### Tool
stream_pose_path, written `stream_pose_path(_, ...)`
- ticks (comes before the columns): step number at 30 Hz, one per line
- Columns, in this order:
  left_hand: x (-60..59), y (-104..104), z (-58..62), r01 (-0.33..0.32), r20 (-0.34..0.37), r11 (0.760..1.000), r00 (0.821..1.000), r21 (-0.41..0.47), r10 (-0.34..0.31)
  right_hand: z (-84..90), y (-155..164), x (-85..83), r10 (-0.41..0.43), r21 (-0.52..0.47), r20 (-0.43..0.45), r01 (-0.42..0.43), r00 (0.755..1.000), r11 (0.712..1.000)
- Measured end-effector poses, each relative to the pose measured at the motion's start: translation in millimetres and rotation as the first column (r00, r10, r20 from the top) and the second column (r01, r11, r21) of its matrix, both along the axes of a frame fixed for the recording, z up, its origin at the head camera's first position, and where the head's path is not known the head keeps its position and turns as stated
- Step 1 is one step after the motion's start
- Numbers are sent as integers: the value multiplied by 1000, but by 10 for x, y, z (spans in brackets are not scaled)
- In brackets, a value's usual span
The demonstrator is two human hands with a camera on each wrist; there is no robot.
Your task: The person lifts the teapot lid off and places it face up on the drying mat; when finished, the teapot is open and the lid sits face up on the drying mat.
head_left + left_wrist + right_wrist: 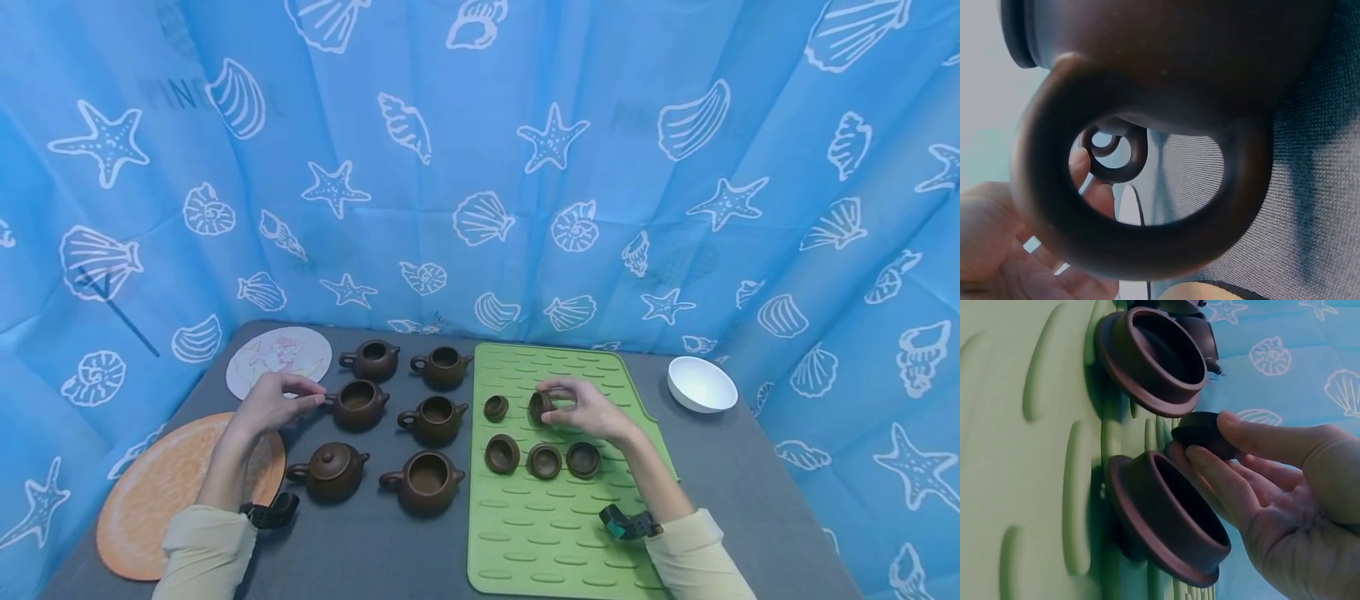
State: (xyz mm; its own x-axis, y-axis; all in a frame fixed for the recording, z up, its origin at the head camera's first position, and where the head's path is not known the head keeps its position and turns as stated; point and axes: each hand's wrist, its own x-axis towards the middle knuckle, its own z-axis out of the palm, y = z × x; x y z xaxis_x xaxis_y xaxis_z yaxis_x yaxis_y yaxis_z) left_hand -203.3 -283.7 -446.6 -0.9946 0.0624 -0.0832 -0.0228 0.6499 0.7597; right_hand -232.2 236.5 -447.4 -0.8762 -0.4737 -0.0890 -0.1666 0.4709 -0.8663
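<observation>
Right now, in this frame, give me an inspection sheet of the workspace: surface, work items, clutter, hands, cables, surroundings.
Surface: grey table with a green ribbed mat on its right half.
Work items: six brown teapots in two columns; only the near-left teapot has its lid on. Four lids lie upside down on the mat; a fifth, the held lid, is lifted.
Clutter: orange plate, pale patterned plate, white bowl.
Hands: left hand touches the handle of the middle-left teapot; right hand pinches the held lid.
Cables: nothing seen.
Surroundings: blue seashell curtain behind and beside.
</observation>
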Motion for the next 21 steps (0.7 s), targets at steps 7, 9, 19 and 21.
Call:
stream_pose_path(7,-10,0,-8,3,-1,1000,1000,-2,-3,-16,24,-34,13,49,-42,-11,999,999)
stream_pose_path(9,-13,-2,-10,1,0,1000,1000,-2,-1,-22,29,-39,20,59,-59,-17,998,998)
stream_pose_path(19,-18,-1,-23,3,-11,1000,1000,-6,-3,22,47,1,20,59,-40,-18,999,998)
stream_pose_path(21,-9,6,-18,0,-13,1000,1000,-7,0,37,46,19,18,52,-37,-16,999,999)
